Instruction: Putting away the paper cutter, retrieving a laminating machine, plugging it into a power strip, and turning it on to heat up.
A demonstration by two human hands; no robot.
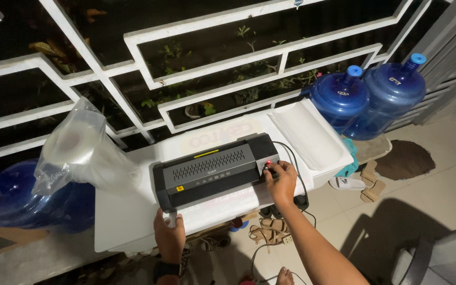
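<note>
A black laminating machine (212, 171) lies on a white table (122, 216), with a laminated sheet under it sticking out at the front and back. My right hand (279, 182) rests on the machine's right end, fingers on the controls beside a small red light. My left hand (169, 235) sits at the machine's front left corner, thumb and fingers pinching the near edge of the sheet. A black cord (296, 169) runs off the right side.
A clear plastic bag (80, 150) with a roll inside stands at the table's left. A white tray (310, 137) lies at the right end. Blue water jugs (368, 95) stand right and another (17, 198) left. Sandals (267, 232) lie on the floor below. A white grille (149, 79) is behind.
</note>
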